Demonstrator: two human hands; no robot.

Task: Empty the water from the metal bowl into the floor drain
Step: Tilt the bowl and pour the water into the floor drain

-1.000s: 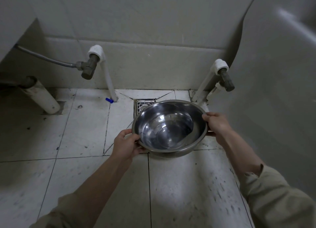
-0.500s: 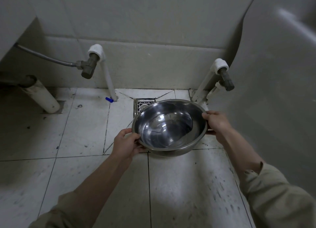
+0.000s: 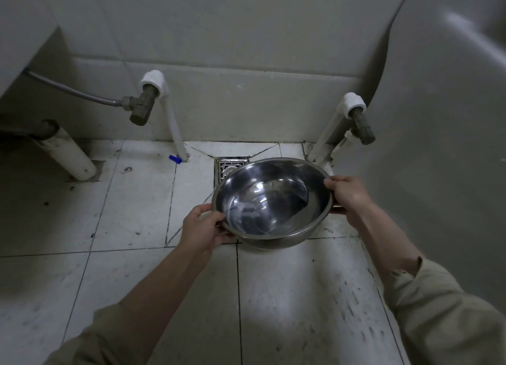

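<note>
A tiled washroom: floor drain point(image 3: 231, 167), wall valves point(image 3: 141, 108), a waste pipe point(image 3: 68, 152).

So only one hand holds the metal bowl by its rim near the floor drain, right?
Not quite: the head view shows both the left hand and the right hand holding the metal bowl by its rim near the floor drain.

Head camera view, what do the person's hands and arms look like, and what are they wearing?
The left hand and right hand are bare, with no gloves, and no ring or watch shows. Both forearms are uncovered. The left sleeve and right sleeve are loose khaki-beige cloth, pushed up toward the elbows; the right cuff looks rumpled.
</note>
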